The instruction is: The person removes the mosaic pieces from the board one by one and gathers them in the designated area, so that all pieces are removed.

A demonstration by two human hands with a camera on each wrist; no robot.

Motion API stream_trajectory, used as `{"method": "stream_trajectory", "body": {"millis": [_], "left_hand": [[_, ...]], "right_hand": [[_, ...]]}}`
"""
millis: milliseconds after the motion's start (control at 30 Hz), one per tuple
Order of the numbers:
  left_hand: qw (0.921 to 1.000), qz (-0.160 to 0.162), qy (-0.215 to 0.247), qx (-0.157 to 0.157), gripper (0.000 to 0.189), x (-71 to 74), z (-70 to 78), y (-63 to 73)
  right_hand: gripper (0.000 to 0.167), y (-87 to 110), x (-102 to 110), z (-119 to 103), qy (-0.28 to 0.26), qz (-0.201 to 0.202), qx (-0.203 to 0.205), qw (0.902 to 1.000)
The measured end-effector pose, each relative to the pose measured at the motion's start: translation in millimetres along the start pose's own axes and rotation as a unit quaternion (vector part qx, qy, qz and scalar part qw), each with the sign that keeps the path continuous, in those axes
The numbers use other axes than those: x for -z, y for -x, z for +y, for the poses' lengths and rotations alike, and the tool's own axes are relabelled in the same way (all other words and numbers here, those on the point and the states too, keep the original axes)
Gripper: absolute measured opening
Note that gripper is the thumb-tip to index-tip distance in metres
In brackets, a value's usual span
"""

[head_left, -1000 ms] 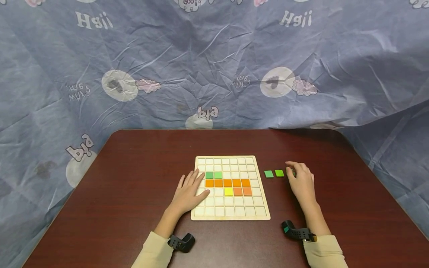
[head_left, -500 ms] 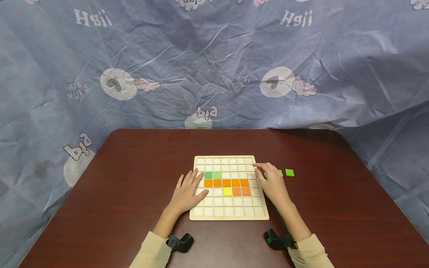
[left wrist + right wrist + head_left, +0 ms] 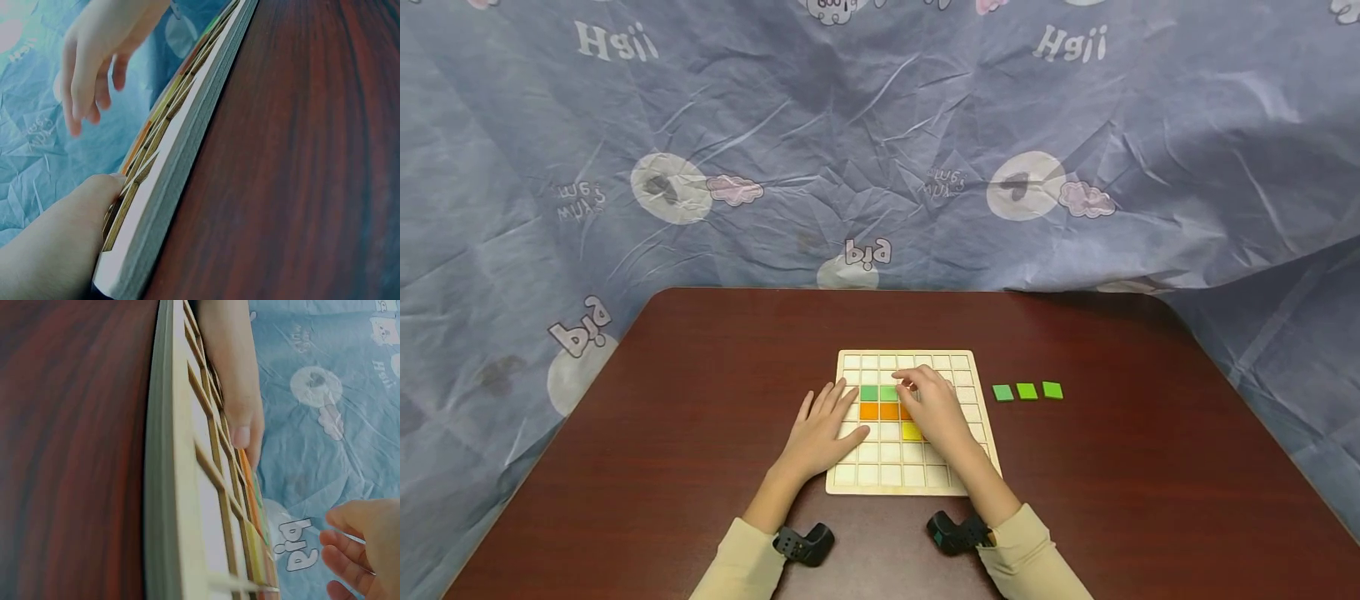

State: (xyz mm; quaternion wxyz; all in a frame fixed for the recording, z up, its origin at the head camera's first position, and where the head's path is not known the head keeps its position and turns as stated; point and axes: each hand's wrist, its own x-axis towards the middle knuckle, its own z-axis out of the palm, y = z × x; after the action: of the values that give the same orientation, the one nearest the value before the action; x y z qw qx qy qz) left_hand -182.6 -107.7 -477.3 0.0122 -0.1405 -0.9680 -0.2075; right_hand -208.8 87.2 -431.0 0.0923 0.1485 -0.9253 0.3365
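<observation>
My left hand lies on the left edge of a pale wooden grid board, fingers spread, thumb on its cells. My right hand hovers over the board's middle, its fingers bent and the thumb just apart from them. No tile shows clearly between its fingertips, which are partly hidden. In the right wrist view its thumb and fingers appear beyond the board's edge. Beside the right fingertips sits a light green tile, with a darker green tile left of it. Orange tiles and a yellow tile lie below.
Right of the board, a teal-green tile and two bright green tiles lie in a row on the dark red-brown table. A wrinkled blue-grey cloth hangs behind the table.
My right hand has moved left from the loose tiles to above the board's middle, now covering some of the orange tiles. The left hand stays in place.
</observation>
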Motion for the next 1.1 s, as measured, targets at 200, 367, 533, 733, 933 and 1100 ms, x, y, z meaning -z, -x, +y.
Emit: {"method": "stream_trajectory", "body": {"millis": [200,367,533,733,933,1100], "left_hand": [[1.0,-0.001,-0.004,0.003,0.067,-0.3,1.3,0.6],[1.0,-0.001,-0.003,0.004,0.067,-1.2,1.9,1.5],[1.0,-0.002,-0.003,0.007,0.068,-2.0,2.5,1.3],[0.9999,-0.006,-0.006,0.008,0.068,-1.3,3.1,0.5],[0.9999,-0.004,-0.011,0.005,0.067,-1.0,2.6,-1.4],[0.9999,-0.009,-0.008,0.008,0.068,-1.4,2.1,-1.6]], "right_hand": [[0.025,-5.9,-19,4,0.009,-0.024,-0.02,0.9995],[0.024,-3.9,-30,12,0.008,-0.023,-0.023,0.9995],[0.023,-1.7,-33,16,0.003,-0.019,-0.022,0.9996],[0.025,-0.7,-33,17,0.004,-0.02,-0.02,0.9996],[0.025,-1.1,-33,17,0.013,-0.019,-0.022,0.9995],[0.024,-0.9,-34,18,0.009,-0.019,-0.024,0.9995]]}}
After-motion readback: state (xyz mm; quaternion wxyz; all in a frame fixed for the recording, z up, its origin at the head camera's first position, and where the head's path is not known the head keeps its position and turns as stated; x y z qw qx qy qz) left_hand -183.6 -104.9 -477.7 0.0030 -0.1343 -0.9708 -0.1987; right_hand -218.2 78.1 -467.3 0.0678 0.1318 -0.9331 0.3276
